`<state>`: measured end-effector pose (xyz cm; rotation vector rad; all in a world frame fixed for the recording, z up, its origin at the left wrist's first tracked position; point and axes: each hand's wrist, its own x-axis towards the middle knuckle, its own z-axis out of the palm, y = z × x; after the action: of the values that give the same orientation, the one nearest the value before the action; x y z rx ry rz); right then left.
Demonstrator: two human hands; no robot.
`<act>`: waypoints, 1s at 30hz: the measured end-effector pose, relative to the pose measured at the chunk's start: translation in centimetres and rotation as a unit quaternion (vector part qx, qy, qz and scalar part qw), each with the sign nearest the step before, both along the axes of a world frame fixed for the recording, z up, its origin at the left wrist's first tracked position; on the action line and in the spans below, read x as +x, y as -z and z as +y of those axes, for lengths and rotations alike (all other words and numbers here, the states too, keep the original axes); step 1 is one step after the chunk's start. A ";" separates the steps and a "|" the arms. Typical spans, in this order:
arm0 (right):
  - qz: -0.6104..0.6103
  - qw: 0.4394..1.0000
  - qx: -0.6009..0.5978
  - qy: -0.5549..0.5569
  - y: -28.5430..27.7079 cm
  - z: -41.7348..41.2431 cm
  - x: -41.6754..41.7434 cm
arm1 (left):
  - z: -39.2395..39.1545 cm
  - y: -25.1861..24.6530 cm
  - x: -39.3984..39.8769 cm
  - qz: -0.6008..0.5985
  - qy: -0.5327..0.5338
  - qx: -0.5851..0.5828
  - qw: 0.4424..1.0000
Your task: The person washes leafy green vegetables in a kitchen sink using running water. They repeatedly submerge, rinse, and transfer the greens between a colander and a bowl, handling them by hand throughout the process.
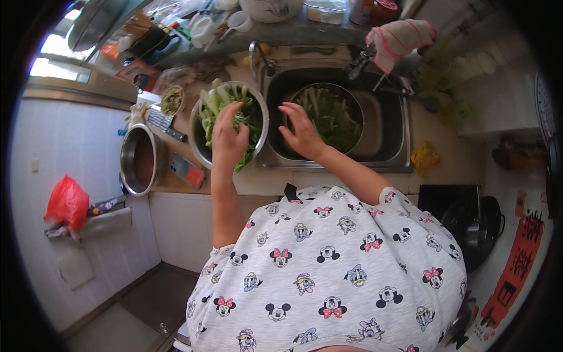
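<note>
My left hand (229,134) is over a metal bowl (265,121) piled with leafy green vegetables (222,97), pale stalks pointing away from me. Its fingers are spread a little and rest on or just above the leaves; contact cannot be told. My right hand (303,132), fingers apart and nothing in them, hangs over the left edge of a second round metal bowl (363,119). That bowl stands in the sink and holds more leafy greens (330,116), which look wet or under water.
Around the steel sink (407,132) are a faucet (360,64) with a cloth (398,42) by it and a yellow cloth (425,158). Leftward lie a cleaver (165,122), a phone (187,170), a small bowl of chopped food (172,100) and a deep metal pot (140,159).
</note>
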<state>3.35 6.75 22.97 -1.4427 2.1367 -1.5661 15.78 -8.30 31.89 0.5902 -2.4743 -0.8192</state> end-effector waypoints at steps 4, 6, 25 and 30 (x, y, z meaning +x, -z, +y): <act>-0.139 0.952 0.156 0.222 11.3 7.3 -5.5 | 4.7 4.0 -6.1 -0.025 0.125 0.268 0.955; -0.178 0.918 0.235 0.267 13.7 9.5 -8.0 | 4.8 9.3 -7.9 -0.069 0.133 0.261 0.954; -0.374 0.864 0.309 0.135 25.6 4.3 -14.4 | 4.1 37.6 -14.9 -0.056 -0.204 0.807 0.552; -0.349 0.884 0.278 0.140 24.7 3.1 -13.6 | 6.8 36.6 -16.9 -0.114 -0.174 0.798 0.566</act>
<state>-10.25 9.85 -1.78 -0.3217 2.0966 -1.1244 -1.09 -1.53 -4.73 1.6592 -0.8688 -2.7447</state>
